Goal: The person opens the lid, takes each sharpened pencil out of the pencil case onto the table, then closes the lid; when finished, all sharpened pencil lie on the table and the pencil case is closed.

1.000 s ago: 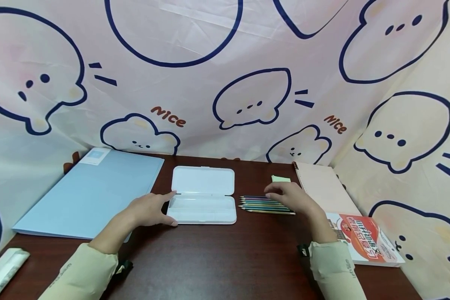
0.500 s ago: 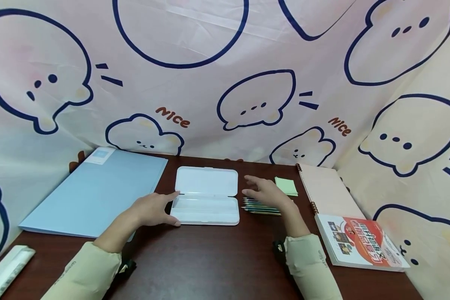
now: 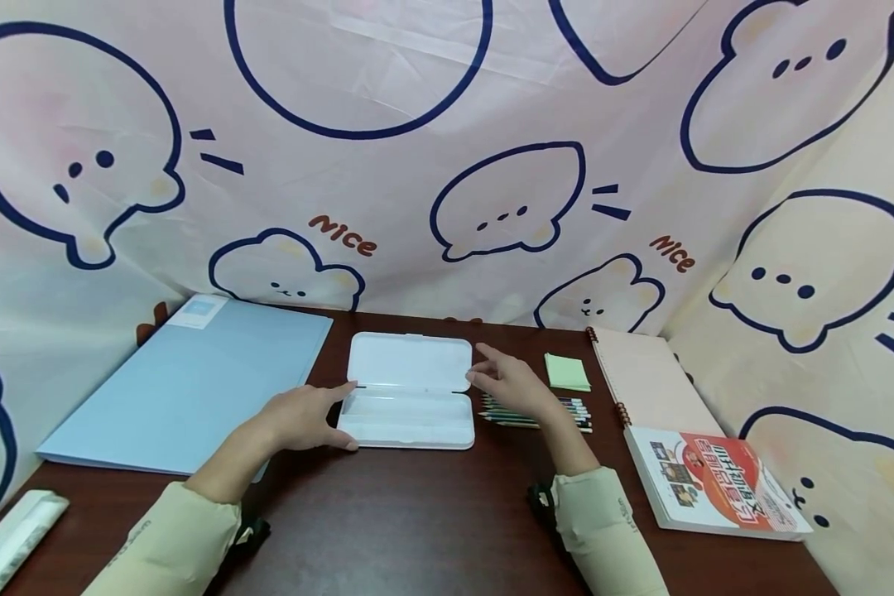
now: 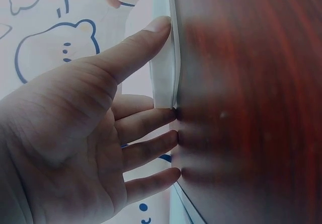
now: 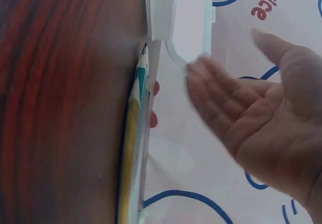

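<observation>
A white pencil case (image 3: 408,420) lies unfolded in the middle of the table, its lid (image 3: 410,361) flat behind the tray. My left hand (image 3: 298,418) grips the tray's left end, thumb on the front wall and index finger by the hinge. In the left wrist view, the other fingertips rest on the table beside the case (image 4: 163,78). My right hand (image 3: 512,382) hovers over the pencils (image 3: 575,414), holding nothing, with fingertips near the lid's right edge. Several pencils lie in a row, partly hidden under it. In the right wrist view, the right hand (image 5: 256,108) is blurred.
A pad of green sticky notes (image 3: 567,372) lies behind the pencils. On the right are a spiral notebook (image 3: 663,377) and a book (image 3: 715,484) overlapping its near end. A blue folder (image 3: 186,389) and a white-and-green packet (image 3: 18,534) lie on the left.
My right hand has moved left from the pencils' right part toward the lid, uncovering the sticky notes and the pencils' right ends. My left hand has kept its place on the case.
</observation>
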A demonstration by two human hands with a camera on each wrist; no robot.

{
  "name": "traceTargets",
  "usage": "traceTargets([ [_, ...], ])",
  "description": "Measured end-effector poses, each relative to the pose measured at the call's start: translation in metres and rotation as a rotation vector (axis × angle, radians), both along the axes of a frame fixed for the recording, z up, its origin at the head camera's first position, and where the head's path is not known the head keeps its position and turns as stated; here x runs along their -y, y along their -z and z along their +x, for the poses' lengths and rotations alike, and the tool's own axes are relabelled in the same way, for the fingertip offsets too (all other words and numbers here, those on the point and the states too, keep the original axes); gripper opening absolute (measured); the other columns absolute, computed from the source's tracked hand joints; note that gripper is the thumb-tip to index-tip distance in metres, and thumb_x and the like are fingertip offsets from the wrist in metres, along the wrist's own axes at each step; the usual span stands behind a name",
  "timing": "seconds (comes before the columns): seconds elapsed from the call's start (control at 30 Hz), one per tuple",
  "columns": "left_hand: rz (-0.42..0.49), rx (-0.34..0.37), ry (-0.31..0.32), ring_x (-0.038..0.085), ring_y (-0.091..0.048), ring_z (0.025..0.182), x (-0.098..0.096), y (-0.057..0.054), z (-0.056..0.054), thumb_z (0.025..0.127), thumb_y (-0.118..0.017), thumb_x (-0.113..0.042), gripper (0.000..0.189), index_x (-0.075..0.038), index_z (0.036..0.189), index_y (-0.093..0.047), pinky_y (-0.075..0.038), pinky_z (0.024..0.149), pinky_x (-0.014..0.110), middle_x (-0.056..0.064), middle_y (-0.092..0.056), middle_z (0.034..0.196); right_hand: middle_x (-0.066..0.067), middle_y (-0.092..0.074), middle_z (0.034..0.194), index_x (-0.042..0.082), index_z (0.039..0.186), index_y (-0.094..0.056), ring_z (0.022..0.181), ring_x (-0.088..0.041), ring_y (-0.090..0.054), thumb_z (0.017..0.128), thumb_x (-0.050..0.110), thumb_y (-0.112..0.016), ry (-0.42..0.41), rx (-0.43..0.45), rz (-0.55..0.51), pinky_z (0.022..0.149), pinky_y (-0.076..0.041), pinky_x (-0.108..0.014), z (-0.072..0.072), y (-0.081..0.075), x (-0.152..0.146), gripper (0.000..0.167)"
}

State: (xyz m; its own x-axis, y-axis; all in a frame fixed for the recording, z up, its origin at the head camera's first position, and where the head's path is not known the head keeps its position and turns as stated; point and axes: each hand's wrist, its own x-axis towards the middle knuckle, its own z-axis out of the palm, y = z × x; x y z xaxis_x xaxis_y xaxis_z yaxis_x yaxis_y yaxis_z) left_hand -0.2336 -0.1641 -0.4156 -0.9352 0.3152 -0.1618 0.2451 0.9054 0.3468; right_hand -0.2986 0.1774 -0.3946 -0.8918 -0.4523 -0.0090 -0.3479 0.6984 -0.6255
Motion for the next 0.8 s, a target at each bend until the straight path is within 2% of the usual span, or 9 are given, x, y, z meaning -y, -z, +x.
traceTargets([
  [0.17, 0.0, 0.0, -0.001, 0.037, -0.062, 0.121, 0.0001, 0.0005, -0.0003, 0.076, -0.083, -0.057, 0.098, -0.01, 0.153, -0.046, -0.052, 0.094, 0.057, 0.021, -0.062, 0.139, -0.017, -0.051, 0.152, 0.008, 0.161, -0.027, 0.131, -0.032, -0.059, 0.103, 0.04, -0.057, 0.064, 0.0, -0.041, 0.102, -0.052, -0.049, -0.0024, 0.005, 0.0052, 0.072],
  [0.3, 0.011, 0.001, 0.003, 0.037, -0.062, 0.121, 0.0006, 0.0007, -0.0003, 0.076, -0.083, -0.056, 0.101, -0.015, 0.157, -0.04, -0.051, 0.094, 0.057, 0.021, -0.06, 0.141, -0.018, -0.052, 0.151, 0.008, 0.161, -0.024, 0.13, -0.034, -0.059, 0.104, 0.04, -0.056, 0.082, 0.057, -0.081, 0.103, -0.052, -0.049, -0.0042, 0.0071, 0.0082, 0.073],
  [0.37, 0.027, -0.007, 0.004, 0.037, -0.064, 0.118, 0.0016, 0.0011, -0.0009, 0.076, -0.084, -0.055, 0.11, -0.018, 0.162, -0.027, -0.052, 0.092, 0.057, 0.02, -0.061, 0.141, -0.017, -0.054, 0.148, 0.009, 0.162, -0.024, 0.126, -0.033, -0.063, 0.104, 0.04, -0.055, 0.1, 0.086, -0.141, 0.099, -0.054, -0.047, -0.0048, 0.0064, 0.0089, 0.072],
  [0.43, 0.05, -0.019, 0.001, 0.037, -0.065, 0.117, 0.0028, 0.001, -0.0022, 0.075, -0.086, -0.054, 0.123, -0.021, 0.165, -0.008, -0.051, 0.092, 0.057, 0.018, -0.06, 0.143, -0.016, -0.057, 0.145, 0.01, 0.161, -0.027, 0.118, -0.031, -0.066, 0.105, 0.042, -0.052, 0.133, 0.105, -0.207, 0.094, -0.057, -0.044, -0.0055, 0.0056, 0.0083, 0.069],
  [0.53, 0.084, -0.022, -0.013, 0.039, -0.065, 0.118, 0.0035, 0.0008, -0.0039, 0.073, -0.087, -0.053, 0.142, -0.018, 0.161, 0.018, -0.049, 0.096, 0.059, 0.015, -0.06, 0.144, -0.016, -0.061, 0.14, 0.011, 0.158, -0.036, 0.113, -0.028, -0.068, 0.107, 0.046, -0.045, 0.151, 0.116, -0.284, 0.09, -0.058, -0.041, -0.0067, 0.0051, 0.0065, 0.062],
  [0.63, 0.101, -0.011, -0.039, 0.04, -0.063, 0.122, 0.003, 0.0011, -0.0047, 0.072, -0.088, -0.053, 0.151, -0.01, 0.157, 0.029, -0.047, 0.101, 0.06, 0.014, -0.059, 0.145, -0.015, -0.064, 0.134, 0.013, 0.149, -0.05, 0.112, -0.027, -0.068, 0.109, 0.049, -0.038, 0.157, 0.139, -0.348, 0.09, -0.059, -0.04, -0.0075, 0.0055, 0.0048, 0.056],
  [0.73, 0.097, -0.005, -0.045, 0.041, -0.062, 0.124, 0.0021, 0.0016, -0.0053, 0.072, -0.088, -0.053, 0.152, -0.005, 0.155, 0.029, -0.046, 0.102, 0.06, 0.015, -0.059, 0.145, -0.014, -0.066, 0.127, 0.011, 0.134, -0.062, 0.111, -0.028, -0.068, 0.109, 0.048, -0.037, 0.139, 0.167, -0.398, 0.09, -0.059, -0.042, -0.0078, 0.0061, 0.0038, 0.051],
  [0.8, 0.097, -0.006, -0.04, 0.041, -0.063, 0.123, 0.0016, 0.0013, -0.0058, 0.071, -0.089, -0.053, 0.151, -0.006, 0.157, 0.026, -0.047, 0.101, 0.06, 0.014, -0.059, 0.145, -0.014, -0.067, 0.123, 0.01, 0.123, -0.067, 0.109, -0.028, -0.069, 0.108, 0.046, -0.04, 0.111, 0.172, -0.377, 0.089, -0.059, -0.043, -0.0074, 0.0061, 0.0033, 0.047],
])
